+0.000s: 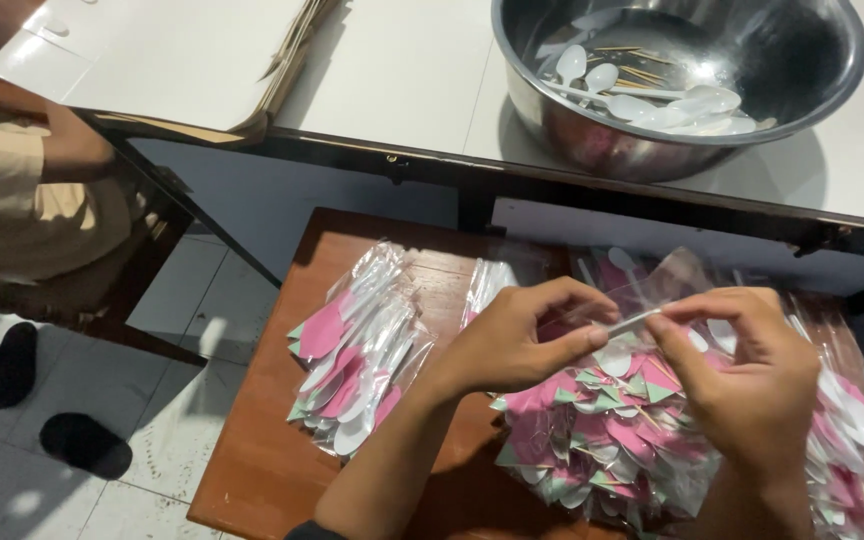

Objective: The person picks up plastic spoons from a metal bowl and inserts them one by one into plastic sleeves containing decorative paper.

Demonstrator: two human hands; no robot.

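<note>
Both hands pinch 1 clear plastic sleeve holding a white plastic spoon [632, 322]: left hand [522, 340], right hand [752, 375], fingertips gripping opposite ends to keep it taut above the heap of pink-and-green packets [602, 440] on my wooden bench [252, 440].

Both hands worked above a heap of packets [612, 440] on a brown wooden stool [252, 440]. The left hand [517, 340] and right hand [752, 375] pinched between fingertips a clear plastic sleeve [642, 300] holding a white plastic spoon [620, 350]. A smaller stack of filled packets [357, 350], pink and green paper with white spoons, lay to the left on the stool. On the white table [402, 80] beyond stood a steel bowl [802, 60] containing loose spoons [652, 100] and toothpicks [632, 65]. A seated person [12, 190] was at far left.
</note>
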